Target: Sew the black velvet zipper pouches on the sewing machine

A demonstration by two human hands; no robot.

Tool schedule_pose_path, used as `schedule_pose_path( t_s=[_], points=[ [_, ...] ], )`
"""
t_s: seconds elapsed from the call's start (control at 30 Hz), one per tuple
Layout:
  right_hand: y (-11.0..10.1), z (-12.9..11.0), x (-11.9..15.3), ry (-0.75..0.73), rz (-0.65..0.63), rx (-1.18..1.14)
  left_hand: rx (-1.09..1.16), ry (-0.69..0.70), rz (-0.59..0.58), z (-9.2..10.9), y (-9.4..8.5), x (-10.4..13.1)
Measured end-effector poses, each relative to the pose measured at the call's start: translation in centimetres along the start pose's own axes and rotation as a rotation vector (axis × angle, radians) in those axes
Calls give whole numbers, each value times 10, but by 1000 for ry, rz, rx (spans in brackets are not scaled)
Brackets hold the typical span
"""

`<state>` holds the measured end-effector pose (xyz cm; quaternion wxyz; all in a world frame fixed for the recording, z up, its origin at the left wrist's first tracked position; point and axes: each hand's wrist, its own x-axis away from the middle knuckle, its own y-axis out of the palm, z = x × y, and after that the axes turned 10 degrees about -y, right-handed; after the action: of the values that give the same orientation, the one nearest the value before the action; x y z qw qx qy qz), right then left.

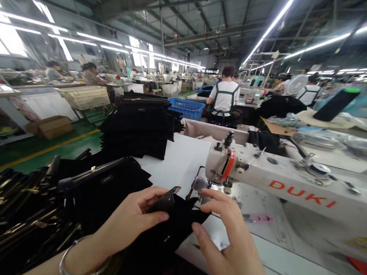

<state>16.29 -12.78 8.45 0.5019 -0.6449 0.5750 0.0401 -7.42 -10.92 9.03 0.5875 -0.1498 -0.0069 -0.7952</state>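
Note:
My left hand (140, 214) grips the dark, stiff edge of a black fabric piece (175, 226) between thumb and fingers. The cloth hangs below it and stretches right towards the sewing machine (249, 168). Just right of it, my right hand (228, 232) has thumb and fingers apart, close to the cloth's corner and in front of the needle area; nothing is seen in it. Pink-handled thread snips (257, 218) lie on the machine bed. Left of my hands rests a black panel with a zipper and small label (107, 178).
A tall stack of black panels (138, 127) stands on the white table (179, 157). Many zippered black pieces (13, 211) pile up at left. Beyond are a blue basket (187, 108), a seated person in a white shirt (224, 94) and a black thread cone (337, 104).

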Motion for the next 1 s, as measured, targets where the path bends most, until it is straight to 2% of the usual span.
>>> schedule_pose_path(
  t_s=[0.13,0.37,0.5,0.67,1.0],
  points=[
    [-9,2,3,4,-122,-54,131,-23,-93,0,14,0],
    [-3,2,6,173,-235,-260,246,-74,-119,-2,30,2],
    [-6,4,10,204,-175,-266,260,-124,-76,-3,30,6],
    [-9,4,13,162,-74,-221,116,-71,-21,0,32,7],
    [-1,4,18,277,-120,-222,14,-61,37,-6,33,9]
  ],
)
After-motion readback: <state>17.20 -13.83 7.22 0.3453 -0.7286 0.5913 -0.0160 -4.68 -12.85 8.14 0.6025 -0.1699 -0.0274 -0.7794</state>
